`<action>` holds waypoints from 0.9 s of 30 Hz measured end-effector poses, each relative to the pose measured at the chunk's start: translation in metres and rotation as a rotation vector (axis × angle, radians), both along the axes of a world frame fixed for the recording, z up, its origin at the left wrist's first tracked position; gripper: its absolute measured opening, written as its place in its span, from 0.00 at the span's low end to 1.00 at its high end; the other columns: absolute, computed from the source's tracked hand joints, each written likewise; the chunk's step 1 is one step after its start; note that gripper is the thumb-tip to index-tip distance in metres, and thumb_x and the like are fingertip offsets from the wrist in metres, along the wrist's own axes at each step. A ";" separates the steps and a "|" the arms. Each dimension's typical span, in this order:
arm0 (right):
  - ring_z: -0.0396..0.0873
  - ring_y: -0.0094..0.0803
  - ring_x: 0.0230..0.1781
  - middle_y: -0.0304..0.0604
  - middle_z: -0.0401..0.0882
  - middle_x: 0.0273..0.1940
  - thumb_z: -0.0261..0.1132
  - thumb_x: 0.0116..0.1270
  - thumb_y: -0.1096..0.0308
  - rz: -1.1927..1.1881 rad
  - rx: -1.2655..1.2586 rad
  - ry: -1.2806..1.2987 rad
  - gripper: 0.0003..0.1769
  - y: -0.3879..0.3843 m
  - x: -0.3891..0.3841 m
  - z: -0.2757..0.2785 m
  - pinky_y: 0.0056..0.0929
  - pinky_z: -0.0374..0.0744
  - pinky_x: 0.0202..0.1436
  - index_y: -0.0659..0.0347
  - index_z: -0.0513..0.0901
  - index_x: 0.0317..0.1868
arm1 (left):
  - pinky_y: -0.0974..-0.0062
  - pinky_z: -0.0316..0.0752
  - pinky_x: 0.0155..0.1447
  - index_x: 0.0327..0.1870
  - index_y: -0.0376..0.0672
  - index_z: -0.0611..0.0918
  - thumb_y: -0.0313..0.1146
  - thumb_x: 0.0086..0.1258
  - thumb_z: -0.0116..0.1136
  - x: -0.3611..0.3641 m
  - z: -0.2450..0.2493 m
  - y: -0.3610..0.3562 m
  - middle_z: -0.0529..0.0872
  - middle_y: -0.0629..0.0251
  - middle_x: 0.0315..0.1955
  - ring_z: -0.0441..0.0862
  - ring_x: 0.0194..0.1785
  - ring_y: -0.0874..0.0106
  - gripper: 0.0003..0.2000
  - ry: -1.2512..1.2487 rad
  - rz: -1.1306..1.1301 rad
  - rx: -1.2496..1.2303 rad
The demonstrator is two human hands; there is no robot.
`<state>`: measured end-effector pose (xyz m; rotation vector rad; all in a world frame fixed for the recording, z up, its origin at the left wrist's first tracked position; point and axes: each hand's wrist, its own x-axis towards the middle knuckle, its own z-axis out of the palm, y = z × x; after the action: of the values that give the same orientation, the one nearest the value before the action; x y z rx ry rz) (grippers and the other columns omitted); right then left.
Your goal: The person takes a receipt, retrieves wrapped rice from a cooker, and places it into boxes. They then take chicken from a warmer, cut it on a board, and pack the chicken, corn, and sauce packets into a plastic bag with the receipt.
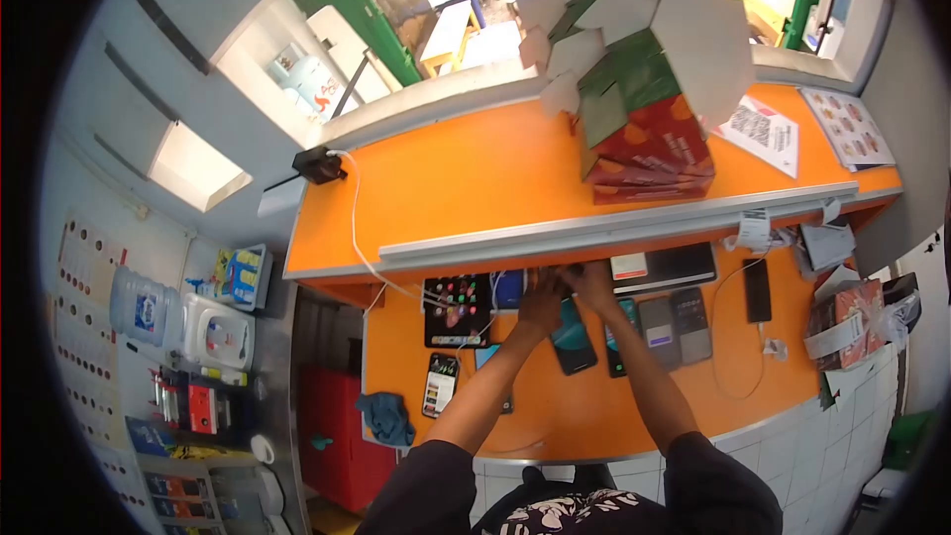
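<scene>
My left hand (540, 305) and my right hand (592, 287) reach close together to the back of the orange lower counter (565, 416), just below the shelf edge. The right fingers look curled in around something small and dark that I cannot make out. Shadow and the shelf edge hide most of the left fingers. A blue item (508, 289) lies just left of the left hand. Below the hands lies a dark phone with a teal screen (572, 337). Another phone (618, 347) is partly covered by my right forearm, with a grey phone (657, 330) beside it.
An orange upper shelf (466, 178) overhangs the counter, carrying a red and green carton (649, 154). A laptop (664, 267), a black tray of small coloured items (458, 309), a corded phone (757, 289) and a blue cloth (385, 418) lie below. A white cable (357, 213) hangs over the shelf.
</scene>
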<state>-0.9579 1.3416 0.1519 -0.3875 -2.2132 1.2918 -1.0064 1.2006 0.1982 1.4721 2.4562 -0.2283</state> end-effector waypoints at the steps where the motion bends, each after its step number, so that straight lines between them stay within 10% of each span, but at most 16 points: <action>1: 0.81 0.49 0.56 0.56 0.84 0.49 0.68 0.67 0.64 -0.042 0.048 0.012 0.18 0.001 0.004 -0.003 0.42 0.77 0.60 0.69 0.82 0.52 | 0.52 0.41 0.83 0.78 0.36 0.58 0.44 0.61 0.66 0.004 -0.004 0.005 0.48 0.47 0.79 0.40 0.83 0.48 0.45 0.028 0.010 -0.044; 12: 0.83 0.52 0.50 0.58 0.85 0.47 0.68 0.66 0.65 -0.106 -0.182 -0.114 0.18 -0.022 0.006 0.035 0.43 0.79 0.53 0.68 0.81 0.52 | 0.57 0.49 0.81 0.79 0.39 0.56 0.38 0.79 0.44 0.018 -0.062 0.020 0.50 0.50 0.79 0.42 0.82 0.48 0.30 0.220 0.160 -0.020; 15: 0.83 0.48 0.44 0.55 0.83 0.44 0.68 0.63 0.71 -0.152 0.277 0.125 0.18 -0.039 0.014 0.034 0.43 0.79 0.47 0.67 0.78 0.51 | 0.56 0.50 0.81 0.78 0.41 0.58 0.38 0.77 0.44 0.005 -0.082 0.025 0.56 0.50 0.77 0.47 0.80 0.48 0.29 0.230 0.118 -0.007; 17: 0.72 0.23 0.50 0.32 0.75 0.51 0.73 0.63 0.77 -0.221 -0.764 0.539 0.29 -0.094 -0.003 0.054 0.19 0.75 0.50 0.58 0.73 0.63 | 0.55 0.50 0.81 0.75 0.42 0.63 0.41 0.75 0.47 -0.003 -0.089 0.025 0.61 0.50 0.74 0.54 0.78 0.51 0.29 0.100 0.125 0.167; 20: 0.82 0.48 0.47 0.55 0.81 0.46 0.67 0.64 0.71 -0.237 -0.164 0.068 0.23 -0.083 0.034 0.033 0.41 0.79 0.49 0.66 0.73 0.58 | 0.53 0.49 0.80 0.71 0.44 0.69 0.46 0.71 0.51 -0.003 -0.093 0.006 0.68 0.50 0.70 0.63 0.75 0.54 0.29 -0.087 0.144 0.392; 22: 0.80 0.45 0.51 0.54 0.80 0.49 0.66 0.65 0.73 -0.323 -0.254 0.062 0.25 -0.095 0.090 0.040 0.38 0.78 0.53 0.64 0.69 0.61 | 0.56 0.65 0.73 0.67 0.39 0.70 0.37 0.63 0.65 0.019 -0.025 -0.017 0.71 0.48 0.66 0.66 0.72 0.52 0.30 -0.032 0.004 0.449; 24: 0.79 0.39 0.51 0.49 0.77 0.49 0.62 0.67 0.77 -0.424 0.015 0.058 0.23 -0.114 0.179 0.048 0.36 0.77 0.57 0.65 0.69 0.61 | 0.58 0.71 0.68 0.63 0.38 0.74 0.35 0.63 0.65 0.057 -0.014 -0.046 0.75 0.47 0.63 0.71 0.69 0.51 0.26 -0.226 -0.093 0.791; 27: 0.76 0.34 0.53 0.48 0.75 0.51 0.60 0.67 0.79 -0.551 -0.146 -0.077 0.20 -0.134 0.318 -0.002 0.32 0.80 0.52 0.64 0.70 0.59 | 0.64 0.78 0.56 0.52 0.37 0.81 0.40 0.72 0.61 0.175 -0.060 -0.074 0.85 0.51 0.46 0.84 0.53 0.61 0.16 -1.071 0.187 0.622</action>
<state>-0.6397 1.2074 0.1502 -1.0346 -1.8784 1.1399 -0.8315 1.1271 0.1383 1.0554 1.7434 1.1399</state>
